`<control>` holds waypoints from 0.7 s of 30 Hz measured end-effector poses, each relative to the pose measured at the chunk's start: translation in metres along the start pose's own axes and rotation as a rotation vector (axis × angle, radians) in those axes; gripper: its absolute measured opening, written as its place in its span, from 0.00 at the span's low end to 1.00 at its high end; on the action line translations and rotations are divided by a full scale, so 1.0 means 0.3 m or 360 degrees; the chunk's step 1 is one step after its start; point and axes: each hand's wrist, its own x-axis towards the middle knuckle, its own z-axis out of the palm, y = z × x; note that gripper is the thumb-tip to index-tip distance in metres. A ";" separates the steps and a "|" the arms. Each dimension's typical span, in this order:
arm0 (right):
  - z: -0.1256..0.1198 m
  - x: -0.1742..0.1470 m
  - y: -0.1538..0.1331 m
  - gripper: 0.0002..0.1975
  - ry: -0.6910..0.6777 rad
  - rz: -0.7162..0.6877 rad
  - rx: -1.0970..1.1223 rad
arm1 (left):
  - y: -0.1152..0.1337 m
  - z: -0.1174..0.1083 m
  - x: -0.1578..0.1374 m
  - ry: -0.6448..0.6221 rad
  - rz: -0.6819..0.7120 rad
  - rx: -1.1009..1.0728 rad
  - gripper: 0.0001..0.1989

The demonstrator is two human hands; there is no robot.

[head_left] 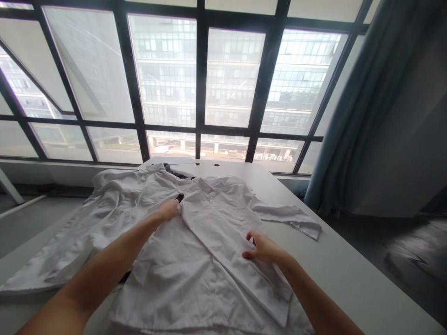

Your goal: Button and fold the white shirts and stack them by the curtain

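A white long-sleeved button-up shirt lies front up on the table. One of its sleeves runs diagonally down across the front; the other sleeve stretches out to the right. At the left shoulder edge of this shirt, my left hand is closed on the cloth, its fingertips partly hidden. My right hand hovers at or just over the folded sleeve, thumb and index finger apart. Whether it touches the cloth I cannot tell. Beyond my left forearm lies more rumpled white clothing.
The white table runs toward the windows, with two dark round holes near its far end. Something dark shows between the garments. A blue-grey curtain hangs at the right. Large black-framed windows fill the back.
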 end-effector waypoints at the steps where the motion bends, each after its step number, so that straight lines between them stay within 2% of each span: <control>1: -0.008 -0.008 -0.002 0.27 -0.0039 0.0006 -0.0031 | -0.001 -0.002 -0.014 -0.0013 -0.0053 0.0014 0.14; 3: -0.026 -0.025 -0.002 0.26 -0.0138 0.0044 -0.0087 | -0.008 -0.008 -0.047 -0.0119 -0.0161 0.0027 0.12; 7: -0.064 -0.037 -0.005 0.27 -0.0442 0.0223 -0.0154 | -0.038 -0.043 -0.098 -0.0547 -0.0257 -0.0024 0.10; 8: -0.069 -0.033 -0.008 0.25 -0.0473 0.0194 -0.0159 | -0.044 -0.058 -0.099 -0.0633 -0.0251 -0.0040 0.10; 10: -0.069 -0.017 -0.013 0.21 -0.0330 -0.0002 -0.0149 | -0.044 -0.093 -0.076 -0.0708 -0.0203 -0.0064 0.17; 12: -0.051 0.004 -0.016 0.18 -0.0034 -0.0209 -0.0109 | -0.023 -0.123 -0.024 -0.0655 -0.0119 -0.0064 0.23; 14: -0.021 0.023 -0.012 0.16 0.0179 -0.0301 -0.0065 | 0.020 -0.138 0.046 -0.0492 0.0002 -0.0040 0.23; 18: 0.028 0.040 0.008 0.16 0.0238 -0.0338 0.0025 | 0.116 -0.114 0.176 -0.0136 0.0280 0.0014 0.28; 21: 0.038 0.037 0.018 0.15 0.0232 -0.0299 0.0063 | 0.146 -0.081 0.237 -0.0098 0.0409 0.0070 0.29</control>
